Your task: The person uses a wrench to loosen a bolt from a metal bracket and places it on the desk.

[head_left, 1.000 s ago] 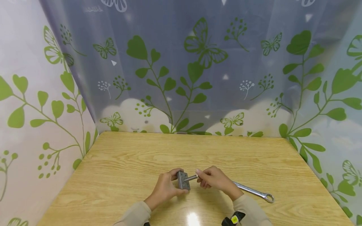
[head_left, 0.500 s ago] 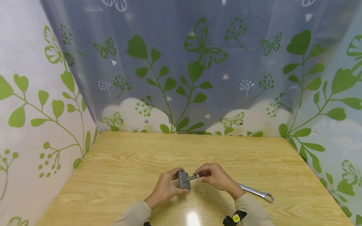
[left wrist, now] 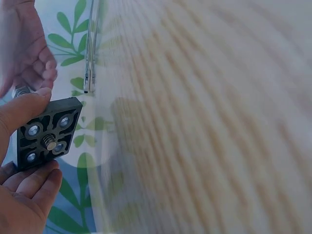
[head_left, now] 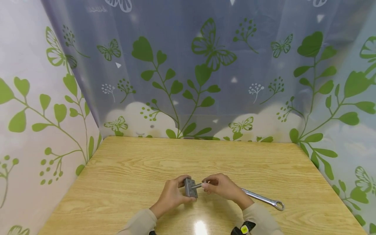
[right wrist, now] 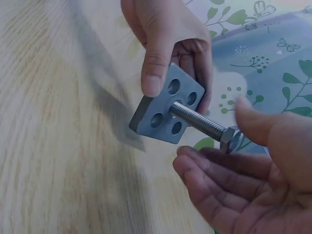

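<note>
My left hand [head_left: 172,195] grips a small square grey metal plate [head_left: 190,188] by its edges, thumb on one side and fingers on the other. In the right wrist view the plate has several round holes around a central one. A long hex bolt [right wrist: 200,121] runs through the centre, and its threaded tip [left wrist: 49,142] pokes out of the plate's back in the left wrist view. My right hand [head_left: 224,187] has its thumb and curled fingers about the bolt's hex head [right wrist: 230,140]. Exact finger contact there is hard to make out.
A chrome wrench [head_left: 261,197] lies on the wooden table [head_left: 141,163], right of the right hand and partly hidden by it. Curtains with leaf and butterfly prints [head_left: 182,81] enclose the table at the back and sides.
My right hand lifted slightly off the bolt head to the upper right, then came back down and left onto it. The left hand and plate have hardly moved.
</note>
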### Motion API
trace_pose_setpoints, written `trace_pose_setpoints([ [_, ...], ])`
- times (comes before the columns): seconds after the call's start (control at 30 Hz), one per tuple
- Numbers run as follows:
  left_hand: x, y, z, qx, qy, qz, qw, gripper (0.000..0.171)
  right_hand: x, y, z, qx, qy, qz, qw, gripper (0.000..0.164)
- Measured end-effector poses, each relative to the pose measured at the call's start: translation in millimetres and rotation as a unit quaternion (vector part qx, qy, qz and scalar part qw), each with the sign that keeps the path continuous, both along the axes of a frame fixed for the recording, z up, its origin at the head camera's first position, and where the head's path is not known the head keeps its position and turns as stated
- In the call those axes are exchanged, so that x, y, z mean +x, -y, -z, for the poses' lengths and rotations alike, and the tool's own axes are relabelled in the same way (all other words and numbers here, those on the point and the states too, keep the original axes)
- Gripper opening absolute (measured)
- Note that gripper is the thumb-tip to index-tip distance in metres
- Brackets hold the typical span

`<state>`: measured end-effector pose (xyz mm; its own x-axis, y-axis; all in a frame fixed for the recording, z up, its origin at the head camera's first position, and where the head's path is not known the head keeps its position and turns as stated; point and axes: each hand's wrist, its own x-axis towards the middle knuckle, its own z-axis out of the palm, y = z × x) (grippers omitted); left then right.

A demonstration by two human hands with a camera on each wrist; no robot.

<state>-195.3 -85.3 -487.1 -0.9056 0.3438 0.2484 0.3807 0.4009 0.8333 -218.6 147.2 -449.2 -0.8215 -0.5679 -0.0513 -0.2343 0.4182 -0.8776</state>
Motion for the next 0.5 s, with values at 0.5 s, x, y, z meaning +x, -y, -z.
trace_pose_setpoints([
  [0.5,-1.6,0.6,3.2,-0.002,-0.003,-0.001,1.0,0.069,2.1,5.1,-1.9,0.008,0.022,0.059,0.998,0.051],
])
